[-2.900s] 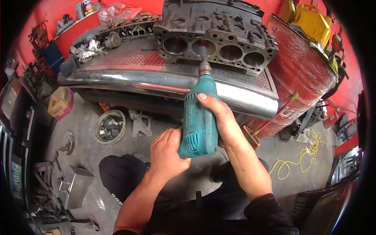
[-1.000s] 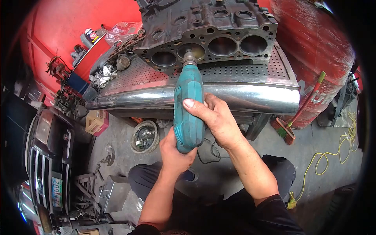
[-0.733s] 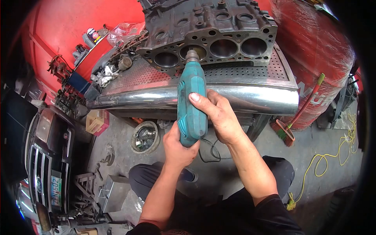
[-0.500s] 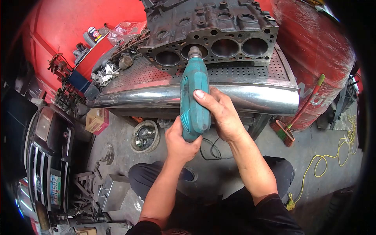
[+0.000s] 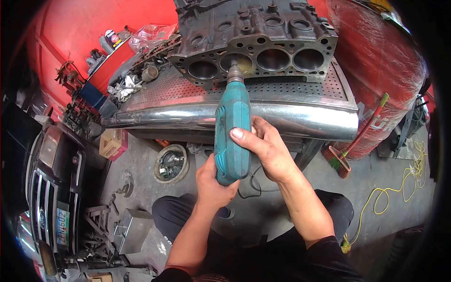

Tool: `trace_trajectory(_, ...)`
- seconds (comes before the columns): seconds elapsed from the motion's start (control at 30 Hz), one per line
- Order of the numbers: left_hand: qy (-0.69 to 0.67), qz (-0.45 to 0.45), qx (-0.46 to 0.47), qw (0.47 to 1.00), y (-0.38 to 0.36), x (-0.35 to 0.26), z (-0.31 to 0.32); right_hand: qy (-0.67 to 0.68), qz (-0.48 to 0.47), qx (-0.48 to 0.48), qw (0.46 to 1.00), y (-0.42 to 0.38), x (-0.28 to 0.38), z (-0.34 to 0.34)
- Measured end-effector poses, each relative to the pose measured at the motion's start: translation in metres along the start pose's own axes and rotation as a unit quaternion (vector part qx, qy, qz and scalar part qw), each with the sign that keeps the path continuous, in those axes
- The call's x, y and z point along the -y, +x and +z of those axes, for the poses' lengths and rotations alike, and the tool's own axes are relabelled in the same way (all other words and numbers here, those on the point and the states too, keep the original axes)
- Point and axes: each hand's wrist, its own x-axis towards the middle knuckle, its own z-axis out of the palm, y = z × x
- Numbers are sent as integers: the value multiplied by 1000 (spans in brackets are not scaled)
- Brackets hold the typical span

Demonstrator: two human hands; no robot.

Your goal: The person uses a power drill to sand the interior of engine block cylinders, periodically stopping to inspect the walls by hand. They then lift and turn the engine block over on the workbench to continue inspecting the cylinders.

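Observation:
A teal power drill (image 5: 233, 127) points away from me at an engine block (image 5: 282, 40). My left hand (image 5: 212, 185) is closed around the drill's handle at the rear; most of its fingers are hidden beneath. My right hand (image 5: 268, 148) grips the drill body's right side, thumb on top. The drill's chuck (image 5: 235, 73) is in front of the second cylinder bore (image 5: 240, 62) from the left, and a thin shaft runs from it into the bore. Whatever tool is on the shaft's end is hard to make out inside.
The block rests on a perforated metal bench (image 5: 300, 94) with a shiny rounded front edge (image 5: 310, 121). Below stand a basket of parts (image 5: 172, 164) and a cardboard box (image 5: 112, 143). A broom (image 5: 361, 134) leans at right near a yellow cord (image 5: 383, 190). A vehicle front (image 5: 51, 188) is at left.
The drill has drawn back slightly toward me, so more of the chuck and the shaft shows outside the bore. Both hands keep their grip on it. The view has shifted a little.

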Motion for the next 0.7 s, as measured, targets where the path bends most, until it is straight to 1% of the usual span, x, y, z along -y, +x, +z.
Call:
trace_trajectory(0.07,9,9,-3,1000,6,3,4,14,-12,-2,1000,5,-4,-2)
trace_trajectory(0.27,-41,-1,-18,999,23,5,17,5,-24,-22,999,19,-2,-8)
trace_trajectory(0.37,-31,-12,-9,999,26,5,17,17,-8,-22,1000,23,-1,-11)
trace_trajectory(0.5,-25,9,-12,1000,18,8,12,14,-15,-31,999,16,-3,-4)
trace_trajectory(0.6,-20,7,-8,1000,5,9,4,2,-6,-9,1000,8,-6,0)
trace_trajectory(0.7,-27,-4,1,1000,-1,6,-1,-13,5,-16,1000,2,-10,2)
